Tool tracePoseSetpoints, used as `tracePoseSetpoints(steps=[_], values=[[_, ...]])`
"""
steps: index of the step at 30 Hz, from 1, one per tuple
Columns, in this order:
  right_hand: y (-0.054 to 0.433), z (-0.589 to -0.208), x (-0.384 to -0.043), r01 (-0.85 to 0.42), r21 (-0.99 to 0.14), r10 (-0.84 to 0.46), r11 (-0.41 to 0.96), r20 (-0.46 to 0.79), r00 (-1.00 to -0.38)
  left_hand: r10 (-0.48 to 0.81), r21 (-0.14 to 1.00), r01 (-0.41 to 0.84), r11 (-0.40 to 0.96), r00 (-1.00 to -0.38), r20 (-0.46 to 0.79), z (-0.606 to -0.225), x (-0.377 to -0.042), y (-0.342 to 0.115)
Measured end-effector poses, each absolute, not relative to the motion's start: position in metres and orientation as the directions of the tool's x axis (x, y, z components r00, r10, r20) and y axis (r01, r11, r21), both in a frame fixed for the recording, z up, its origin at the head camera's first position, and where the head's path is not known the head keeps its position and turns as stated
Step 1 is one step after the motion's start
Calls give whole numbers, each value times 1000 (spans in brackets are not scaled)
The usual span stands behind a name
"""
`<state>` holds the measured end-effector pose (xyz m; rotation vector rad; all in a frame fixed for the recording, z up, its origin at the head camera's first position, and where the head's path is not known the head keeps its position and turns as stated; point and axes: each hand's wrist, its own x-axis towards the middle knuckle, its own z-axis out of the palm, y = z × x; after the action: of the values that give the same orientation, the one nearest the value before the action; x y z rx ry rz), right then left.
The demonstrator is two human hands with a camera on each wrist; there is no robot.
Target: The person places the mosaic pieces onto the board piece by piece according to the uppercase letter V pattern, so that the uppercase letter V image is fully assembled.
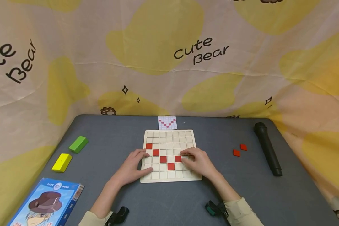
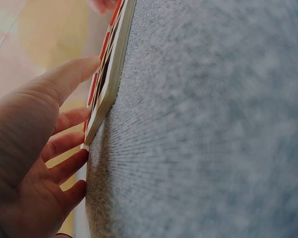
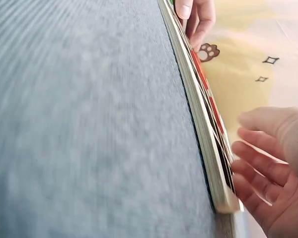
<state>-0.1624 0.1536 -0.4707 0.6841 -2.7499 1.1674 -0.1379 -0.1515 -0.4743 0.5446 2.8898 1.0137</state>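
Note:
A cream wooden grid board lies flat on the table, with several red square tiles set in its cells. My left hand rests on the board's left side, thumb and fingers spread over the edge. In the left wrist view, that thumb lies on the board's face. My right hand is over the right side, its fingertips beside the rightmost red tile. Seen from the right wrist, its fingers are loosely bent at the board's edge, holding nothing.
A small card with a pink V pattern lies behind the board. Two loose red tiles and a black microphone are on the right. Leftward lie a green block, a yellow block and a blue book.

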Motion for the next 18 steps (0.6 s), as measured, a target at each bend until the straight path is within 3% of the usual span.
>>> tracePoseSetpoints(steps=[7, 18], values=[[171, -469, -163, -351, -733, -259, 583, 242, -935, 325, 612, 308, 729, -942, 87, -476, -139, -151], [231, -467, -163, -257, -680, -103, 687, 259, -960, 325, 621, 316, 717, -940, 104, -477, -139, -151]])
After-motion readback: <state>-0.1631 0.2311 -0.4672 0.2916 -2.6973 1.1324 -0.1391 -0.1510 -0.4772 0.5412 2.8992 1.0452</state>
